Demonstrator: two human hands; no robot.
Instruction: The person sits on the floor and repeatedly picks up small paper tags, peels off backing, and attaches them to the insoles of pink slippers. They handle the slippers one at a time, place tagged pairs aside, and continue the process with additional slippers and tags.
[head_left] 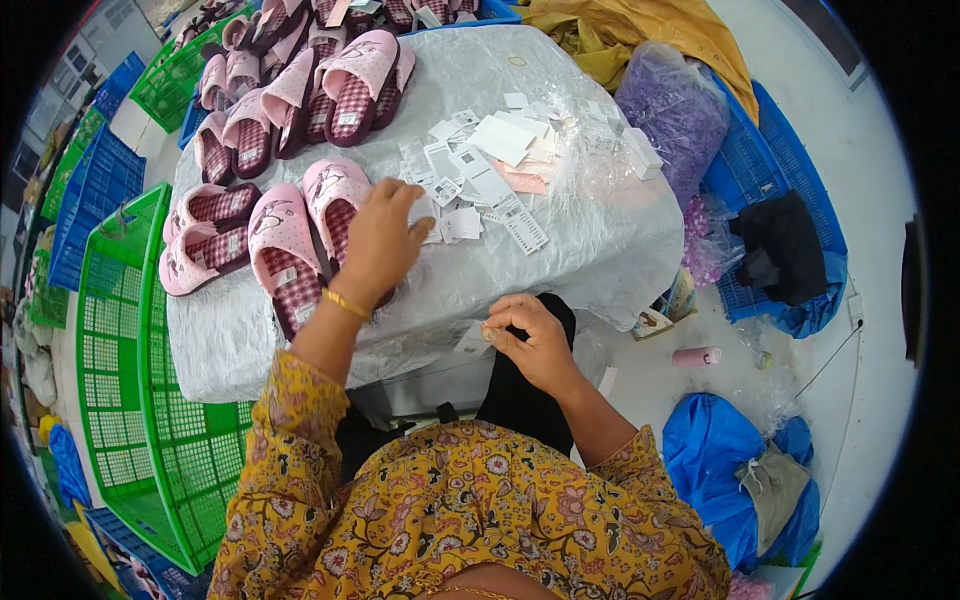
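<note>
My left hand (385,238) is over the right-hand slipper of a pink pair, its fingers apart and curved beside the loose white tags (462,224). That slipper (335,192) has a cartoon print and a checked insole; my hand and wrist cover part of it. Its mate, another pink slipper (280,230), lies just left with its toe pointing away. Close to the table's front edge, my right hand (530,340) pinches a small white tag (473,340) between thumb and fingers. A further pair of pink slippers (205,243) lies on its side at the left.
Several pink slippers (290,100) are grouped at the far left of the plastic-covered table (560,275). Paper labels (500,140) lie heaped at its middle right. A green crate (125,400) stands left; a blue crate (745,180) and purple bag (675,110) stand right.
</note>
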